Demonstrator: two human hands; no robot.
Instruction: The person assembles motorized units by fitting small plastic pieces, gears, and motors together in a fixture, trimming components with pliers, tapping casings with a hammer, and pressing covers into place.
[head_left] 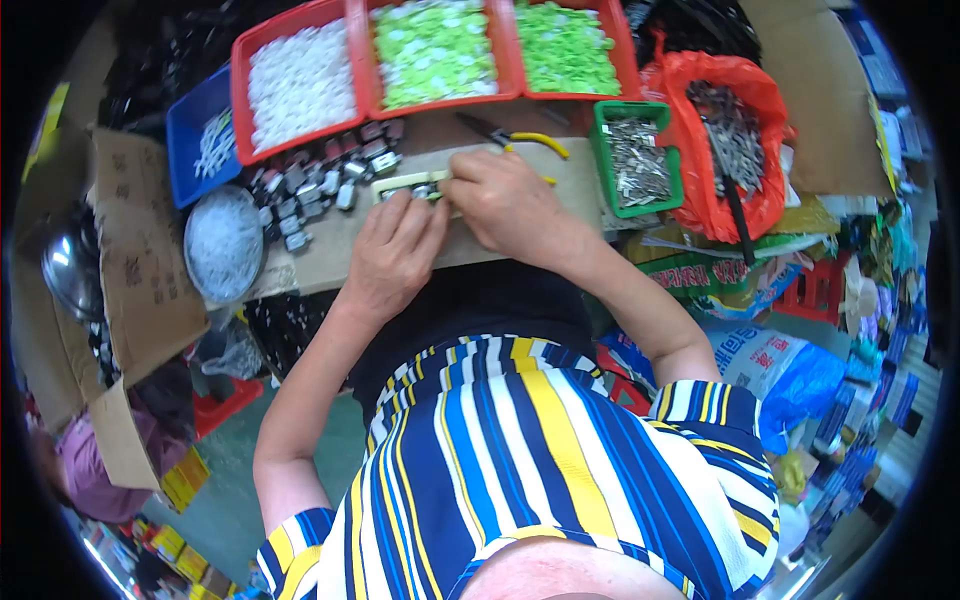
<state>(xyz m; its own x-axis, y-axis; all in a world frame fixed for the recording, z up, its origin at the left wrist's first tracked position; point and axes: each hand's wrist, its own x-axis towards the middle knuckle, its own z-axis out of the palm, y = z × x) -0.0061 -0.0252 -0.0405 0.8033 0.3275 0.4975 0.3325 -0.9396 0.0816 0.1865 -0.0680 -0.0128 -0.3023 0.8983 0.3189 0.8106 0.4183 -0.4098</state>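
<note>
At the middle of the work board point(330, 240), a small cream-coloured housing point(412, 182) with metal parts inside lies under my fingertips. My left hand point(393, 250) has its bent fingers pressed together on the near side of the housing. My right hand point(505, 203) pinches at the housing's right end, its fingers curled. Beyond the right hand lie pliers point(540, 140) with yellow handles, partly covered by it. Small metal-and-dark blocks point(310, 192) are heaped to the left of the housing.
Red trays of white pieces point(302, 85) and green pieces point(435, 50) line the back. At left are a blue bin point(205, 145) and a bowl point(224, 243); at right, a green bin point(637, 165) and a red bag point(730, 140). A person point(110, 455) is at lower left.
</note>
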